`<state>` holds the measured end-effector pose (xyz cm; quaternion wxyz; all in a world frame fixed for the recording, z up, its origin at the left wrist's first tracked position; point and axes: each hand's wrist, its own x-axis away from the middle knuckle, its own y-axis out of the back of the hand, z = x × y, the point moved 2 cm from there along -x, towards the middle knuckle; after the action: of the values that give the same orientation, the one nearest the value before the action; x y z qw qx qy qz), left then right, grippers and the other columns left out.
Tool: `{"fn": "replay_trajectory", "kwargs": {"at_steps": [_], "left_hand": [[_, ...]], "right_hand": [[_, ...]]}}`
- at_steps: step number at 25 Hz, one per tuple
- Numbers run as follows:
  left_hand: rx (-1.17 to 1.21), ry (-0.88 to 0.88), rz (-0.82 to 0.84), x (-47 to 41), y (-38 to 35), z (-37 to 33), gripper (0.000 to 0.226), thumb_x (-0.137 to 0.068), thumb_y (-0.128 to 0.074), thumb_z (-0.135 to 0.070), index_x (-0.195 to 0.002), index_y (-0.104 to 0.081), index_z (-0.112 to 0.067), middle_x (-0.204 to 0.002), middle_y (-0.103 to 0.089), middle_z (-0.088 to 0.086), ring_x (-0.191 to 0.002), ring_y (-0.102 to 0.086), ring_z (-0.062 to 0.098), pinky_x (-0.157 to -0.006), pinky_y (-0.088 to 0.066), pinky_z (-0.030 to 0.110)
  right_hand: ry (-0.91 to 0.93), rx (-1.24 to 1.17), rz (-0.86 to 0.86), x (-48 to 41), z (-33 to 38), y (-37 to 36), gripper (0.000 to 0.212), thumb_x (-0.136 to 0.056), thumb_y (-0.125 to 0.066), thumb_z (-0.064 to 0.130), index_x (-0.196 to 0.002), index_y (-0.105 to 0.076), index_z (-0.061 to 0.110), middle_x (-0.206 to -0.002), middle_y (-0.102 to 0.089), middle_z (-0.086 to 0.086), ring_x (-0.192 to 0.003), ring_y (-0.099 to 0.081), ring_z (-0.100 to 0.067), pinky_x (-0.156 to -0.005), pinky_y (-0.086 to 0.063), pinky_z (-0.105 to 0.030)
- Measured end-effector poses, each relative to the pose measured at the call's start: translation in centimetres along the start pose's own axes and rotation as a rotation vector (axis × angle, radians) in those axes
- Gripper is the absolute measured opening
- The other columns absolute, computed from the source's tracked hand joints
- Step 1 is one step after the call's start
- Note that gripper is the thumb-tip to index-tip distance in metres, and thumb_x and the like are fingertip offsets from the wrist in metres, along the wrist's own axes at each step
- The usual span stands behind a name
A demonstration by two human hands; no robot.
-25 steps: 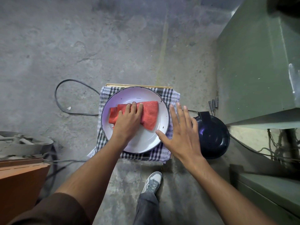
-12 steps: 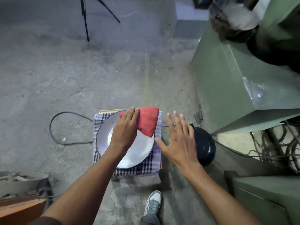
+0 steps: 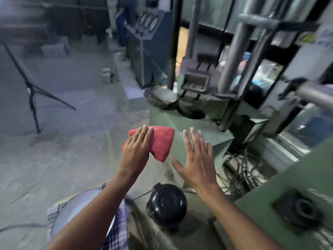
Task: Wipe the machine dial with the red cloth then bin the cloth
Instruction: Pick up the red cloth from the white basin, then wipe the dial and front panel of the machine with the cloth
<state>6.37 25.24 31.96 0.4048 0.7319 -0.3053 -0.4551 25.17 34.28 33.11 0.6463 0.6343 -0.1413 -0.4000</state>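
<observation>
Red folded terry cloth [image 3: 160, 143]: gripped in our left hand [image 3: 136, 150], held in the air.
Right hand [image 3: 195, 159]: just beside cloth, fingers spread, holding nothing.
Green metal machine [image 3: 203, 134]: beyond both hands.

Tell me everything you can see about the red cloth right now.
The red cloth looks like soft, fuzzy towelling, folded into a thick, roughly triangular pad with one corner hanging down. It is held up in the air by the left hand, whose fingers lie flat across its left part; the thumb is hidden, so the exact grip underneath cannot be seen. Nothing else touches it. The open right hand is close beside it but apart. Behind it in the picture is the corner of the green machine.
</observation>
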Motion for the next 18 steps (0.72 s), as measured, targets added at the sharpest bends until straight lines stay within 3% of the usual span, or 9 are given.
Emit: {"fn": "replay_trajectory", "kwargs": {"at_steps": [6,12,18], "left_hand": [[0.071,-0.227,-0.140,-6.7,6.3,-17.9,0.070,-0.080,-0.064,0.013,-0.148,-0.053,-0.001,-0.155,-0.053,0.021,-0.143,-0.053,0.038,-0.106,-0.053,0.054],[0.152,-0.507,-0.217,-8.9,11.2,-37.9,0.072,-0.090,-0.071,-0.008,-0.156,-0.043,-0.002,-0.162,-0.044,0.021,-0.148,-0.045,0.040,-0.114,-0.045,0.056],[0.325,-0.663,-0.264,-8.2,13.4,-56.9,0.071,-0.088,-0.065,0.004,-0.155,-0.045,-0.004,-0.163,-0.043,0.019,-0.149,-0.045,0.037,-0.115,-0.044,0.054]], "right_hand": [[-0.136,0.120,-0.289,1.9,-12.4,16.1,0.097,-0.100,-0.048,0.071,-0.174,-0.013,0.019,-0.183,-0.013,-0.010,-0.170,-0.014,-0.033,-0.133,-0.023,-0.059],[-0.288,0.271,-0.477,9.4,-24.7,31.4,0.098,-0.100,-0.047,0.073,-0.174,-0.012,0.020,-0.183,-0.016,-0.011,-0.169,-0.017,-0.034,-0.131,-0.025,-0.059],[-0.464,0.448,-0.614,20.4,-35.4,43.0,0.095,-0.095,-0.043,0.070,-0.170,-0.030,0.014,-0.178,-0.030,-0.015,-0.164,-0.031,-0.039,-0.126,-0.035,-0.062]]}}
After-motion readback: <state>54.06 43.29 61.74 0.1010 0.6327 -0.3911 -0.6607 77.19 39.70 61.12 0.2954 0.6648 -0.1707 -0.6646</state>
